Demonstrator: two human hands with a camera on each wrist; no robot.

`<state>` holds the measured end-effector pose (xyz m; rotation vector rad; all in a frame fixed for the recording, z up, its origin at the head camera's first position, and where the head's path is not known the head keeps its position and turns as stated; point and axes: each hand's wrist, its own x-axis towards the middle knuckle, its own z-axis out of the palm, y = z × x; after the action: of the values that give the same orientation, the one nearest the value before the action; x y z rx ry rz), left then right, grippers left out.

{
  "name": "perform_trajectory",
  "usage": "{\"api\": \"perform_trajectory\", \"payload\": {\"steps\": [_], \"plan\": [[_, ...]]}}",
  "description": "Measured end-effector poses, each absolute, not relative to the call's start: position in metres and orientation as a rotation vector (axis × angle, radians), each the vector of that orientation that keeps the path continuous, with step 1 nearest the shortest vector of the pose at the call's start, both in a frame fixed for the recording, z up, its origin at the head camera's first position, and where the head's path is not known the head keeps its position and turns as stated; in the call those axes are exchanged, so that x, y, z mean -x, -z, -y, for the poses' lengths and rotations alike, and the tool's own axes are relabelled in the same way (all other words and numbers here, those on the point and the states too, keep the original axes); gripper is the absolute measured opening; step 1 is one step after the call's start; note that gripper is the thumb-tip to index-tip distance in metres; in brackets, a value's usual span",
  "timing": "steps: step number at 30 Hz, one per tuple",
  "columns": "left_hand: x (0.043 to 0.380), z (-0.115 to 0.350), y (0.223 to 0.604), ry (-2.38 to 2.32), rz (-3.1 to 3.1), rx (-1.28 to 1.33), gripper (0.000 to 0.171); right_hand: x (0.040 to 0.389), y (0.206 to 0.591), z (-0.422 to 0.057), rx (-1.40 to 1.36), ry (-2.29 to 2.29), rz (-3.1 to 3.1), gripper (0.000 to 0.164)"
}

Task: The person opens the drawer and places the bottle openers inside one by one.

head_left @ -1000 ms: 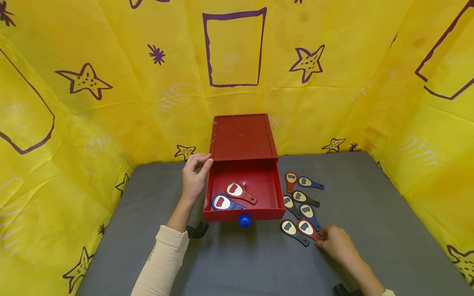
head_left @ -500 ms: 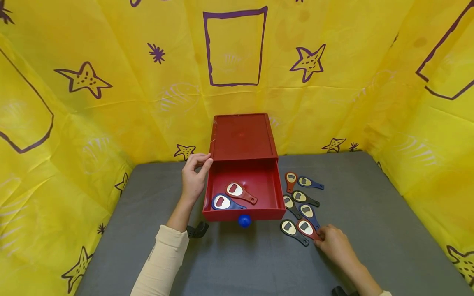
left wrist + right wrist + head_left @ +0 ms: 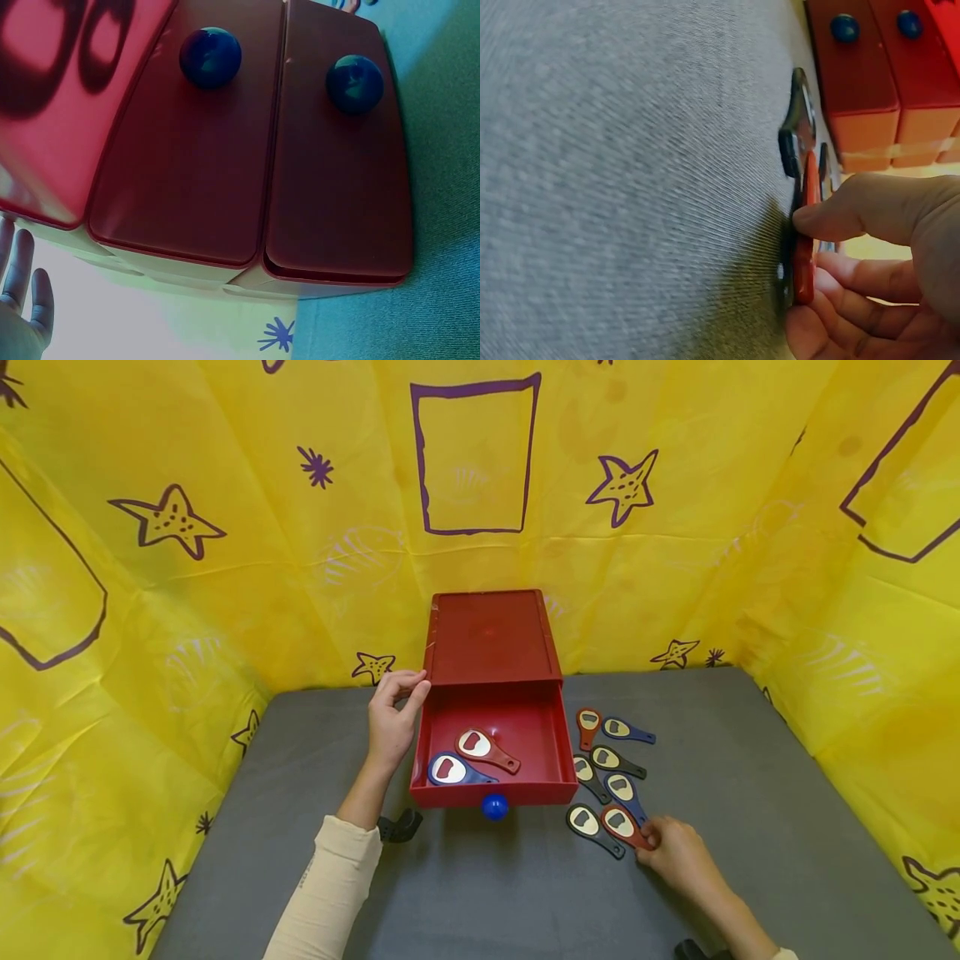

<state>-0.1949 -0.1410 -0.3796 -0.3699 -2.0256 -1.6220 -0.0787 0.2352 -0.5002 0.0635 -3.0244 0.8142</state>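
Observation:
My right hand pinches the handle end of a red bottle opener between thumb and fingers, low over the table. In the right wrist view this red opener is seen edge-on between thumb and fingertips. My left hand rests its fingertips at the left front edge of the red drawer cabinet. In the left wrist view only fingers show, fairly straight beside it. The top drawer is pulled out, holding a red bottle opener and a blue bottle opener.
Several more bottle openers lie right of the drawer, among them a black one and a blue one. Below the pulled-out drawer are two closed drawers with blue knobs. A yellow patterned cloth surrounds the grey table.

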Motion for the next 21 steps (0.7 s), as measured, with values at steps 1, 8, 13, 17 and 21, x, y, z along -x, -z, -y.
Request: {"api": "perform_trajectory", "payload": {"steps": [1, 8, 13, 17, 21], "plan": [[0.195, 0.141, 0.38, 1.623, 2.028, 0.367, 0.022, 0.079, 0.5, -0.236, -0.06, -0.827, 3.027, 0.019], [0.194, 0.141, 0.379, 1.624, 2.048, 0.353, 0.023, 0.079, 0.496, -0.244, -0.002, -0.994, 3.066, 0.02], [0.193, 0.141, 0.379, 1.632, 2.056, 0.345, 0.022, 0.079, 0.493, -0.25, 0.059, -1.082, 3.082, 0.02], [0.193, 0.141, 0.379, 1.631, 2.049, 0.358, 0.023, 0.081, 0.487, -0.254, 0.05, -1.118, 3.068, 0.02], [0.194, 0.141, 0.378, 1.629, 2.041, 0.365, 0.023, 0.086, 0.479, -0.258, 0.026, -1.129, 3.037, 0.02]]}}
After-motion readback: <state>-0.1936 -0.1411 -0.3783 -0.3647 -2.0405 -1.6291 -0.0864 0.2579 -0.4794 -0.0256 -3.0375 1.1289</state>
